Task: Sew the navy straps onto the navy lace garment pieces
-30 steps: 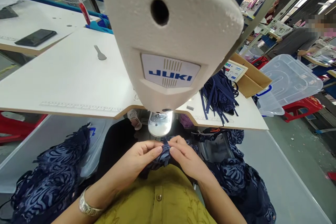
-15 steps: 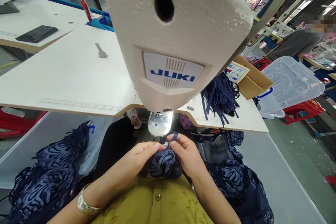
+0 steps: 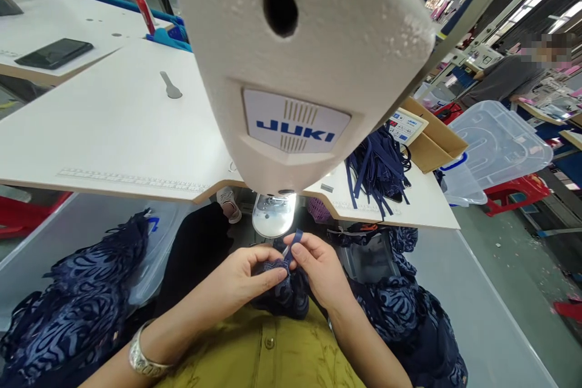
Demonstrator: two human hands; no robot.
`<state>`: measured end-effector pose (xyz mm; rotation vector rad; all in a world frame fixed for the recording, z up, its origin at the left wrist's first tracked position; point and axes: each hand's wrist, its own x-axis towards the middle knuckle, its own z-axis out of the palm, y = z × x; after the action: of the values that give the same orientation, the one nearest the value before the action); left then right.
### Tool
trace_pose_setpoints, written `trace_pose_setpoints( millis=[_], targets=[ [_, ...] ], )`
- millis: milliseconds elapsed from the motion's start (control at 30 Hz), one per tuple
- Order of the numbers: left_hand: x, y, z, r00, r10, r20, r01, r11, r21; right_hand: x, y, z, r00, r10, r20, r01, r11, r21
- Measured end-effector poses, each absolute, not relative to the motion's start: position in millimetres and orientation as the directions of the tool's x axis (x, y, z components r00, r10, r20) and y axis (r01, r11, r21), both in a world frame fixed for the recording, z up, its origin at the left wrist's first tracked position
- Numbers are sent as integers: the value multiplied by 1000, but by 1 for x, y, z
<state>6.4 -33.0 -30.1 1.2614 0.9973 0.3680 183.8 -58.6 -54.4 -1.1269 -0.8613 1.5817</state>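
Between my hands, just in front of my shirt, hangs a navy lace bra (image 3: pixel 291 300) with a lighter blue pattern. My left hand (image 3: pixel 245 273) pinches its upper edge between thumb and fingers. A narrow navy strap (image 3: pixel 297 237) is gripped in my right hand (image 3: pixel 321 264), its thumb and forefinger pressed together, and its lower end meets the bra's edge. Exactly how strap and edge join is too small to tell. Slightly beyond my fingertips is the lit metal arm (image 3: pixel 273 218) of a JUKI sewing machine (image 3: pixel 291 73).
A bundle of navy straps (image 3: pixel 379 163) lies on the white table (image 3: pixel 113 127), right of the machine. Lace bras are heaped at left (image 3: pixel 86 297) and right (image 3: pixel 404 315). A phone (image 3: pixel 54 53) rests far left; clear plastic boxes (image 3: pixel 500 139) stand at right. A person (image 3: pixel 504 79) is beyond.
My left hand has shifted its pinch, thumb now lower on the bra's edge. The strap has come down against that edge, and the bra has tilted. The view has moved slightly.
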Motion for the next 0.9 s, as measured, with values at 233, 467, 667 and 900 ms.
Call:
trace_pose_setpoints(
  millis=[233, 467, 667, 900],
  targets=[
    [8, -32, -30, 564, 707, -426, 270, 330, 905, 185, -56, -53, -72, 969, -238, -273, -248, -929],
    [5, -33, -35, 612, 636, -470, 167, 477, 863, 183, -54, -54, -60, 963, -264, -294, -270, -917],
    [2, -35, -39, 615, 627, -479, 134, 516, 846, 183, -53, -56, -58, 961, -271, -308, -276, -911],
    [6, -35, -33, 619, 626, -474, 98, 537, 838, 181, -52, -61, -65, 960, -273, -308, -280, -910]
  ],
)
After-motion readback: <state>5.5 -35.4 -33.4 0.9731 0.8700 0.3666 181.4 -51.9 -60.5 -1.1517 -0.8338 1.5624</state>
